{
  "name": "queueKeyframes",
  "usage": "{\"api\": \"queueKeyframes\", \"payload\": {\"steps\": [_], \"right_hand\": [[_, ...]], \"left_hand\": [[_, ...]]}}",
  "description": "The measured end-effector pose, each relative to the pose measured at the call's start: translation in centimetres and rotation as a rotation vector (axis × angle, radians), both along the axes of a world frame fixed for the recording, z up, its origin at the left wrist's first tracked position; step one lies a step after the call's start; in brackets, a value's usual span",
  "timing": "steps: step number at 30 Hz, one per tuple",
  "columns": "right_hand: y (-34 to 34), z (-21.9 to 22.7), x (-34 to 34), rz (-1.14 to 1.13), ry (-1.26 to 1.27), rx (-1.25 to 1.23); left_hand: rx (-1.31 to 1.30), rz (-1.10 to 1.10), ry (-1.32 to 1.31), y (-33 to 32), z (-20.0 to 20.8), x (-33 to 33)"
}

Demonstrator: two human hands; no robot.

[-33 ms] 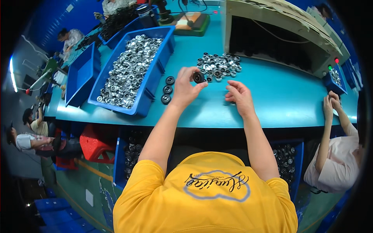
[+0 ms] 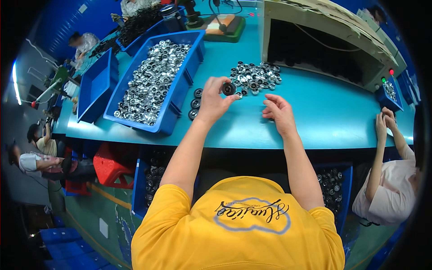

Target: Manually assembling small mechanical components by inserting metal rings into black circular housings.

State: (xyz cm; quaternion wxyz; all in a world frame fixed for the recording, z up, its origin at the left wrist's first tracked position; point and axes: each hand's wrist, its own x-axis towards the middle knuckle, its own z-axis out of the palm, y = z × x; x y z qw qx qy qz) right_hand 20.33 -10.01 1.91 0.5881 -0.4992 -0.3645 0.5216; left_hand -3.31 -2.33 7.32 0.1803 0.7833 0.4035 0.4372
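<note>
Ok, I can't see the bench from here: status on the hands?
Left hand holds a black wheel. Right hand half-curled, contents unclear. Silvery parts heaped just beyond.

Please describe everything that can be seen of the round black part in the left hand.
The round black part looks like a small wheel: a thick dark rim surrounds a recessed face with a thin, paler ring and a dark centre. Its material may be plastic or rubber; I cannot tell which. It is pinched between the thumb and fingers of the left hand, with the round face turned toward the camera. It appears just left of the pile of shiny parts. Its back is hidden.
</note>
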Motion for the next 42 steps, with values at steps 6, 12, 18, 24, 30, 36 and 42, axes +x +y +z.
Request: {"api": "queueKeyframes", "payload": {"steps": [6,12,18,24,30,36,42], "right_hand": [[0.1,0.0,-0.1,0.029,-0.028,-0.01],[0.0,0.4,-0.5,0.029,-0.094,-0.02],[0.4,0.5,0.7,-0.015,-0.046,-0.014],[3.2,1.0,5.0,-0.162,-0.381,0.043],[4.6,-2.3,6.8,-0.329,-0.493,0.013],[4.6,-2.4,5.9,-0.391,-0.502,0.029],[4.0,-2.6,6.5,-0.406,-0.538,0.053]], "left_hand": [[0.049,0.291,0.391,5.7,-2.1,-3.0],[-0.155,0.451,0.726,7.7,-2.2,-2.1],[-0.055,0.452,0.727,7.3,-3.3,-3.5],[0.202,0.472,0.467,5.5,-5.0,-4.6],[0.146,0.436,0.363,3.0,-4.7,-5.8],[0.122,0.214,0.159,1.1,0.9,-2.6],[-0.146,-1.56,-1.111,-13.4,16.2,-1.4]]}}
